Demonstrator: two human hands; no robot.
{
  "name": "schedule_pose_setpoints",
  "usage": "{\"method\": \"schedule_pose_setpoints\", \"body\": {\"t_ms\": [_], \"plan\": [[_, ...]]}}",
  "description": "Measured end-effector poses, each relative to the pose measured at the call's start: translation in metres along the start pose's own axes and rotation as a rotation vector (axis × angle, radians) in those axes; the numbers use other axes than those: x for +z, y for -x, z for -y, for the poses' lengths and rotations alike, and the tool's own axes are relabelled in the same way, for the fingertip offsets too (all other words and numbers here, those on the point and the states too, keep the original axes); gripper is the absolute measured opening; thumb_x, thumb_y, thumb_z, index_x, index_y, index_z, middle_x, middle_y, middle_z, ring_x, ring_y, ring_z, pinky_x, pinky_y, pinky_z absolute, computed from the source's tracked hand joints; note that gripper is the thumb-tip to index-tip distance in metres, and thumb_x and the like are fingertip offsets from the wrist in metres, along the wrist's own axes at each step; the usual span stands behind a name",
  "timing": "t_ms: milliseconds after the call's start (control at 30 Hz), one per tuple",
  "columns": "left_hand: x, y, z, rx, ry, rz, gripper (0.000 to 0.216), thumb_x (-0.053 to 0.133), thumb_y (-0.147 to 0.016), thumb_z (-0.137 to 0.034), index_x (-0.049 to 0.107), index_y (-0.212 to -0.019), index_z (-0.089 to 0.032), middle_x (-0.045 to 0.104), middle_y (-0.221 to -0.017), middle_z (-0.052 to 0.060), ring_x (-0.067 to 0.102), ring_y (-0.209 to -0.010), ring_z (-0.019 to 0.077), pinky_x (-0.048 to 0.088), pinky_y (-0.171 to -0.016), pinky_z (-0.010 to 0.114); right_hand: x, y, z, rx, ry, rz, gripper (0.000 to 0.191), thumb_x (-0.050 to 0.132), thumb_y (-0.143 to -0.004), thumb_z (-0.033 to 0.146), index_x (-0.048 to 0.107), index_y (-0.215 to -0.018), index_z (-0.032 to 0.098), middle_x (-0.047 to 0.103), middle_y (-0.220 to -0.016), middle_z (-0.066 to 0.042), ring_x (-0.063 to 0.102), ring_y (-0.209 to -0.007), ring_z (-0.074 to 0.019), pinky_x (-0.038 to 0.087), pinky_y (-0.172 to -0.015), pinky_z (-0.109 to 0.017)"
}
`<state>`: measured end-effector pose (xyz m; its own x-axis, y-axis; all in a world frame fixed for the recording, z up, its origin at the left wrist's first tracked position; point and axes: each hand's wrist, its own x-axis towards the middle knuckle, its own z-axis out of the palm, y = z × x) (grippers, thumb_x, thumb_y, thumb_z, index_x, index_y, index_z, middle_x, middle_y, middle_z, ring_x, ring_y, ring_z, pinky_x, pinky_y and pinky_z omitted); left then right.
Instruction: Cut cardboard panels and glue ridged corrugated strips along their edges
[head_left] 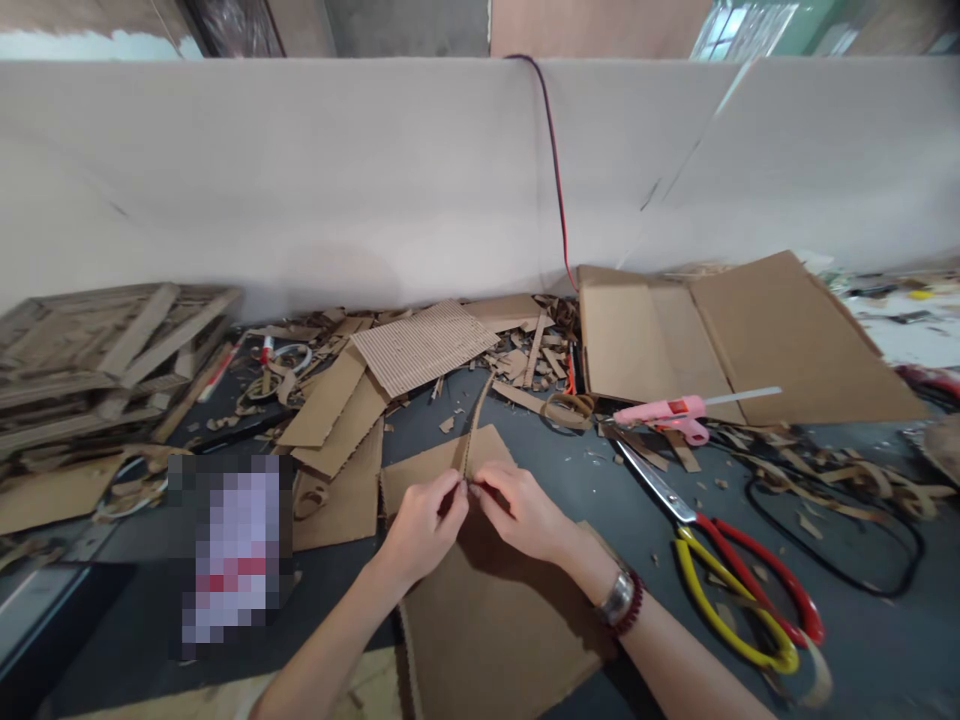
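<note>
Both my hands meet at the middle of the view, pinching a narrow cardboard strip [475, 425] that points away from me. My left hand [426, 525] closes thumb and fingers on its near end from the left. From the right, my right hand [521, 510] grips the same end, fingertips almost touching the left ones. Under the hands lies a large flat cardboard sheet [480, 630], with its corrugated edge showing on the left. My fingers hide the strip's nearest tip.
Scissors [679, 510] with red and yellow handles and a pink glue gun [660, 410] lie to the right. Behind stands a folded cardboard piece [787, 340]. Corrugated sheets [427, 345] and scraps lie ahead; a stacked cardboard frame [112, 350] sits left, below a white wall [337, 170].
</note>
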<state>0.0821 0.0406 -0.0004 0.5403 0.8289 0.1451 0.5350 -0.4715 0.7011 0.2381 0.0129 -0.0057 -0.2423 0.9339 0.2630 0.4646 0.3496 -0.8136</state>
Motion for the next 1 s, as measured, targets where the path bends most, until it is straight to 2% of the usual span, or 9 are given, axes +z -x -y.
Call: {"method": "schedule_pose_setpoints", "body": {"t_ms": [133,267,433,700,1000], "plan": [[0.0009,-0.0007,0.0003,-0.029,0.035,0.025,0.027,0.036,-0.087,-0.029,0.034,-0.061,-0.021,0.036,-0.049,-0.007,0.039,-0.044,0.0094,0.028,-0.045,0.021,0.0049,0.0003,-0.0023,-0.016,-0.013,0.017,0.018,0.035,-0.081,0.008,0.036,-0.067,0.020,0.044,-0.067,0.001,0.039,-0.061,-0.0109,0.032,-0.058,-0.022],[0.0011,-0.0020,0.0015,-0.058,0.083,0.057,0.029,0.034,-0.088,-0.030,0.033,-0.061,-0.021,0.044,-0.049,-0.006,0.047,-0.046,0.0102,0.033,-0.049,0.021,0.0061,-0.0011,-0.0022,0.008,-0.048,0.011,0.019,0.034,-0.083,0.010,0.034,-0.067,0.020,0.041,-0.066,0.002,0.038,-0.060,-0.0103,0.032,-0.057,-0.021],[0.0015,-0.0016,0.0036,-0.055,0.086,0.069,0.028,0.034,-0.089,-0.029,0.035,-0.062,-0.021,0.045,-0.050,-0.006,0.049,-0.048,0.0098,0.034,-0.051,0.020,0.0031,-0.0022,-0.0001,0.063,-0.098,0.026,0.021,0.035,-0.084,0.013,0.036,-0.065,0.019,0.042,-0.063,0.003,0.038,-0.057,-0.0092,0.031,-0.054,-0.020],[0.0029,0.0009,0.0045,-0.027,0.055,0.046,0.026,0.034,-0.087,-0.028,0.030,-0.062,-0.021,0.033,-0.051,-0.007,0.035,-0.045,0.0092,0.025,-0.047,0.022,0.0031,-0.0027,0.0001,0.101,-0.107,0.013,0.021,0.037,-0.082,0.014,0.037,-0.062,0.019,0.040,-0.059,0.004,0.036,-0.055,-0.0087,0.029,-0.052,-0.020],[0.0029,-0.0009,0.0006,-0.030,0.053,0.038,0.027,0.036,-0.085,-0.027,0.026,-0.060,-0.021,0.030,-0.049,-0.008,0.030,-0.044,0.0082,0.023,-0.045,0.020,0.0067,-0.0021,0.0009,0.155,-0.107,-0.007,0.023,0.036,-0.082,0.016,0.036,-0.060,0.019,0.038,-0.054,0.006,0.034,-0.050,-0.0079,0.027,-0.048,-0.020]]}}
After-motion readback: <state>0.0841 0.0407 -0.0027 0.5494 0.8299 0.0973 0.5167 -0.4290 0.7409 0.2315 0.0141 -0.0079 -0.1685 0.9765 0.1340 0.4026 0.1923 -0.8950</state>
